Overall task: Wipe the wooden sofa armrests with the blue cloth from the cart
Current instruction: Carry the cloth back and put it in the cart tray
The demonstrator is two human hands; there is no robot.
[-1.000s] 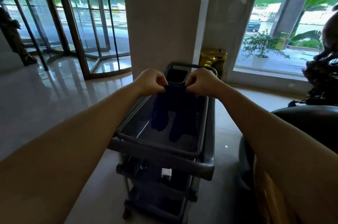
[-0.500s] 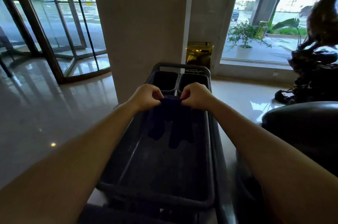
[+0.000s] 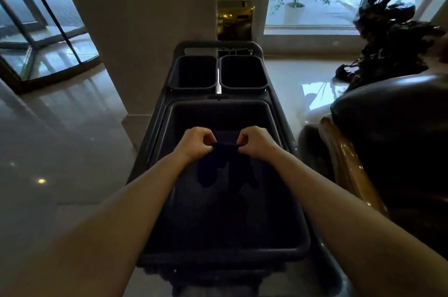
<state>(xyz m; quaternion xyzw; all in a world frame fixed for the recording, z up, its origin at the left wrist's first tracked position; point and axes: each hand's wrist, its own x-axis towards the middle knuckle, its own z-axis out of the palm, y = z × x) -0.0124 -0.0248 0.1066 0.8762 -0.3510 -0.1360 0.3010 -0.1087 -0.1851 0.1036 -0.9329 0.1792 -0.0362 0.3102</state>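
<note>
Head view: blue cloth (image 3: 226, 163) below grip.

Two bare forearms reach in from the lower corners of the view, long and smooth, with no sleeve cuff showing anywhere along them up to the frame edge (whatever is worn above lies out of view). The bare left hand (image 3: 196, 143) and the bare right hand (image 3: 256, 142) carry no glove, ring, watch or band. Knuckles and thumbs read clearly; dim light leaves nails and finer detail too dark to tell.
</note>
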